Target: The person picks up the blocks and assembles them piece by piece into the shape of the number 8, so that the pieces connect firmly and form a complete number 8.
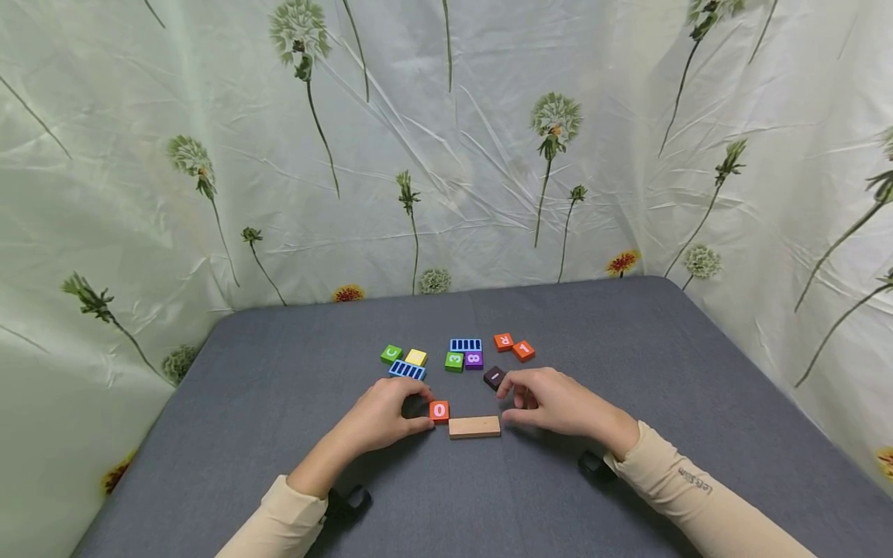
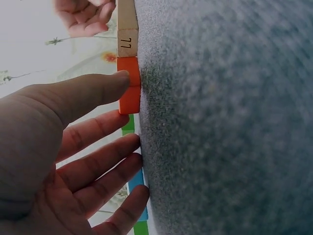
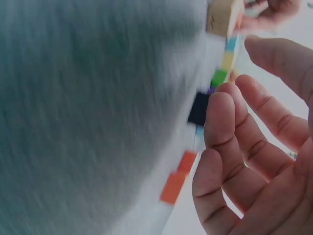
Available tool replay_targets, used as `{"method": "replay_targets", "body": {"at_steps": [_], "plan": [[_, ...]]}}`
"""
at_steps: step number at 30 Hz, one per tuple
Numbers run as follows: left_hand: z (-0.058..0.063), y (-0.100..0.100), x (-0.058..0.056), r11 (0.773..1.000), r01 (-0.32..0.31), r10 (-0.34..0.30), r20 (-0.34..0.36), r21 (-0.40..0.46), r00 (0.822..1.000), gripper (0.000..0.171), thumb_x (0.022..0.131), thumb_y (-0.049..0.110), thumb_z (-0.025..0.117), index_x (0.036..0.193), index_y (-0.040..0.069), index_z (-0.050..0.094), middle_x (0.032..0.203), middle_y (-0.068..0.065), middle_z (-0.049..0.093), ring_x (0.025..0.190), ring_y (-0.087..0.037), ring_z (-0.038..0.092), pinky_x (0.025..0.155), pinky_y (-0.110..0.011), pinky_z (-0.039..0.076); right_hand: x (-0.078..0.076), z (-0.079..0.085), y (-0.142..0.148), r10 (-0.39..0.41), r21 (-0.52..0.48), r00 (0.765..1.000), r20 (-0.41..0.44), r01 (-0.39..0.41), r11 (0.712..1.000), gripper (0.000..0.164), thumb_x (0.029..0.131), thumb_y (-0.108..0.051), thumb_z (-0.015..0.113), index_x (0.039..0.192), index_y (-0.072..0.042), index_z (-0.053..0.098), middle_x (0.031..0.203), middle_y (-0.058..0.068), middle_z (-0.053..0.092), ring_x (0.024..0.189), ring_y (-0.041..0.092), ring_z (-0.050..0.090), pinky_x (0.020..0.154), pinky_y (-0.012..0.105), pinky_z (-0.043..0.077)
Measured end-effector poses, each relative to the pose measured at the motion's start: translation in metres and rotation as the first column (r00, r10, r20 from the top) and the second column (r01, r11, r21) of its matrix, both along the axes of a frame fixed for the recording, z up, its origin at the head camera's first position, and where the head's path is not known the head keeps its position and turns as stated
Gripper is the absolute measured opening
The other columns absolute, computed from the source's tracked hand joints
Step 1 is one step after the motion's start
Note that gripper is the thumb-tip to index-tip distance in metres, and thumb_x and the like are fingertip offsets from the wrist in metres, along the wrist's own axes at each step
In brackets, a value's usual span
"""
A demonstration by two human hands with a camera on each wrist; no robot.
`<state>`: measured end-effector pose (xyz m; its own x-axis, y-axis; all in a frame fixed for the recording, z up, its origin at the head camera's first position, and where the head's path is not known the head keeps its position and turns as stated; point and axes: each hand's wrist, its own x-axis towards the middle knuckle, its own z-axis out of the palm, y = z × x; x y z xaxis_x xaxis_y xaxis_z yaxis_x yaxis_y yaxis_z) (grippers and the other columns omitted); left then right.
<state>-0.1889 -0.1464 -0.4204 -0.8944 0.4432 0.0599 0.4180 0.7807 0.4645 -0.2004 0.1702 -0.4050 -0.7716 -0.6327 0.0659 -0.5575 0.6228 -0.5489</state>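
Observation:
My left hand (image 1: 380, 412) pinches a red-orange tile (image 1: 439, 412) marked 0, thumb at its near side and index finger at its far side. This tile lies against the left end of a plain wooden block (image 1: 474, 428) on the table. Figures show on the end of the wooden block (image 2: 128, 43) in the left wrist view. Just off the block's right end, my right hand (image 1: 554, 403) hovers with loosely bent fingers and nothing in them. A dark tile (image 1: 493, 377) with a white dash lies by its index finger.
Behind the left hand lie a green C tile (image 1: 391, 354), a yellow tile (image 1: 416, 357) and a blue barred tile (image 1: 408, 370). Farther right are another blue barred tile (image 1: 465, 345), a green 3 (image 1: 454, 362), a purple 8 (image 1: 474, 360) and two orange tiles (image 1: 524, 351).

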Motion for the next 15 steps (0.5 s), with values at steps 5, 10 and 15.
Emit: {"method": "replay_targets", "body": {"at_steps": [5,10,15], "plan": [[-0.001,-0.001,0.0,1.0,0.004,-0.004,0.007,0.016,1.0,0.027,0.086,0.025,0.092,0.107,0.016,0.077,0.109,0.002,0.078,0.107,-0.022,0.071,0.101,-0.054,0.055,-0.024,0.004,0.016,-0.104,-0.019,0.994,-0.019,0.104,0.994,0.021,0.098,-0.022,0.079,0.111,-0.007,0.072,0.078,-0.008,0.061,0.064,0.001,0.051,0.062,0.023,0.045],[-0.001,-0.002,0.0,1.0,0.001,-0.001,0.019,0.023,1.0,0.027,0.086,0.024,0.092,0.107,0.016,0.077,0.109,0.001,0.078,0.108,-0.022,0.071,0.102,-0.055,0.055,-0.048,0.002,0.032,-0.197,0.005,0.98,-0.014,0.197,0.98,0.027,0.099,-0.019,0.078,0.119,-0.003,0.071,0.08,-0.002,0.063,0.061,0.006,0.052,0.059,0.025,0.043],[0.0,-0.002,0.0,0.999,0.001,-0.002,0.027,0.033,1.0,0.027,0.087,0.023,0.091,0.109,0.014,0.077,0.11,0.0,0.078,0.11,-0.023,0.071,0.103,-0.055,0.054,-0.066,-0.001,0.038,-0.222,0.055,0.975,-0.006,0.222,0.974,0.036,0.1,-0.018,0.077,0.132,-0.003,0.07,0.084,0.001,0.064,0.064,0.01,0.053,0.06,0.027,0.043]]}}
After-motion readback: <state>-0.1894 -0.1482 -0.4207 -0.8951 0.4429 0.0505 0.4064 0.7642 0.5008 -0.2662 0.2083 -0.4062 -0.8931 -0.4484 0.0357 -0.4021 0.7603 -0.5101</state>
